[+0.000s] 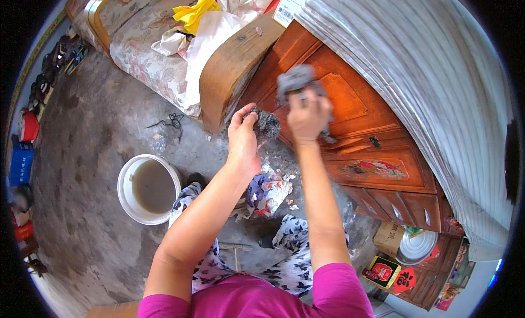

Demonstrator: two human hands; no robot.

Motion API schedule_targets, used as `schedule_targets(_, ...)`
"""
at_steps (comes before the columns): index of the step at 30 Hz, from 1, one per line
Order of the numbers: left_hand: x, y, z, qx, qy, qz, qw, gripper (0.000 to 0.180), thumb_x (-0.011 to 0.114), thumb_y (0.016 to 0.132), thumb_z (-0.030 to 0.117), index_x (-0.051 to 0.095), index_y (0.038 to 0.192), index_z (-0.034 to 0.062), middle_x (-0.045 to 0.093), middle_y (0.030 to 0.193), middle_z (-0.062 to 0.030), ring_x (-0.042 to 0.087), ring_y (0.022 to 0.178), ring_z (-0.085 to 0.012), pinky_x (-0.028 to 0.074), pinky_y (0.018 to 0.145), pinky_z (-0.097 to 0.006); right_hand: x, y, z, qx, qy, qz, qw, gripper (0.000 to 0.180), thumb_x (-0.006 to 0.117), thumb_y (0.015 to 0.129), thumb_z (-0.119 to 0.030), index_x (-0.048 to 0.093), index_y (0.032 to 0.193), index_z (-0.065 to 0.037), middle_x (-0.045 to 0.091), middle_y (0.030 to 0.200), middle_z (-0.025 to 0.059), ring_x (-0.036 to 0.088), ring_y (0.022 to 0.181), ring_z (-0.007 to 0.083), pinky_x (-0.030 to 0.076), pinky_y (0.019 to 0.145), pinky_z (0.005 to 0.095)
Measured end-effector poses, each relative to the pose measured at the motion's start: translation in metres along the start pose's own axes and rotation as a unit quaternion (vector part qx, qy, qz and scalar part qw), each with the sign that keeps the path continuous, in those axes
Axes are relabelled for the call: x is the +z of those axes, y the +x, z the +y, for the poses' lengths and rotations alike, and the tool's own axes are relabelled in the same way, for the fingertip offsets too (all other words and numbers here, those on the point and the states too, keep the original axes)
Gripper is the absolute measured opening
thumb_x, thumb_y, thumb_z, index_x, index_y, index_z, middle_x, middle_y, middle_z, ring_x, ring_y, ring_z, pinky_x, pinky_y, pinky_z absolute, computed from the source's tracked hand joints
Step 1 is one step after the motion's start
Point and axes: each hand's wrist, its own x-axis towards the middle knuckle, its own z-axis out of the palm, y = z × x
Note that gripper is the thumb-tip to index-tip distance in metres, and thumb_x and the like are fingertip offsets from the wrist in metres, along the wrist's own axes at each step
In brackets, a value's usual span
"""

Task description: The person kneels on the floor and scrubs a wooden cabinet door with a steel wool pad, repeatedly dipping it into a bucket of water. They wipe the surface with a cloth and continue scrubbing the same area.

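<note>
Both hands [273, 123] w/ grey cloth [295, 78]

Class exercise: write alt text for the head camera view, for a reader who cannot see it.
Seen from above, a person's right hand presses a grey cloth to an orange-brown wooden cabinet, while the left hand holds a dark scouring pad beside it. A white bucket of murky water stands on the concrete floor at lower left, a floral sofa behind.

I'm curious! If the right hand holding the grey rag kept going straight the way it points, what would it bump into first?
Probably the cabinet door. The right hand presses a grey rag toward that red-brown wood, though depth is hard to judge.
</note>
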Motion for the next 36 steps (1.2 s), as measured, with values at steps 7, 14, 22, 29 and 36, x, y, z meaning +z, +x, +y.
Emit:
schedule_targets(7,0.006,0.003,-0.014,-0.019,0.008,-0.022,1.000,0.017,0.062,0.104,0.024,0.069,0.105,0.0093,0.070,0.091,-0.0017,0.068,0.083,-0.0149,0.053,0.069,-0.032,-0.003,-0.124,-0.054,0.331,0.176,-0.460,0.805,0.049,0.075,0.080,-0.023,0.070,0.129,-0.024,0.061,0.137,0.0125,0.053,0.132,0.0451,0.053,0.098,0.0501)
schedule_targets(14,0.053,0.037,-0.048,0.239,0.449,0.037,0.860,0.034,0.072,0.092,0.041,0.070,0.103,0.0090,0.072,0.089,-0.0121,0.069,0.084,-0.0284,0.053,0.080,-0.041,-0.118,-0.097,0.055,0.380,0.333,-0.416,0.756,0.043,0.074,0.078,-0.016,0.076,0.121,-0.016,0.067,0.124,0.0190,0.063,0.120,0.0363,0.051,0.103,0.0425)
schedule_targets(22,0.156,0.067,-0.138,0.191,0.628,0.049,0.753,0.041,0.068,0.093,0.050,0.074,0.110,0.0129,0.077,0.102,-0.0175,0.073,0.102,-0.0379,0.055,0.085,-0.047,-0.135,-0.142,0.170,0.487,0.445,-0.263,0.704,0.043,0.074,0.077,-0.006,0.073,0.120,-0.006,0.068,0.120,0.0124,0.063,0.117,0.0299,0.047,0.106,0.0402)
schedule_targets(29,0.181,0.144,-0.203,0.262,0.623,-0.009,0.737,0.037,0.073,0.090,0.042,0.072,0.104,0.0075,0.075,0.092,-0.0197,0.073,0.090,-0.0387,0.056,0.079,-0.047,-0.112,-0.170,0.246,0.444,0.441,-0.264,0.734,0.044,0.072,0.075,-0.006,0.075,0.118,-0.010,0.067,0.116,0.0104,0.062,0.114,0.0292,0.048,0.104,0.0393)
schedule_targets(36,0.199,0.163,-0.239,0.285,0.612,-0.024,0.737,0.037,0.077,0.089,0.036,0.072,0.102,0.0015,0.071,0.080,-0.0177,0.068,0.073,-0.0288,0.052,0.070,-0.042,-0.108,-0.189,0.296,0.445,0.411,-0.290,0.741,0.043,0.071,0.075,-0.006,0.075,0.118,-0.011,0.066,0.118,0.0097,0.063,0.116,0.0295,0.048,0.105,0.0397)
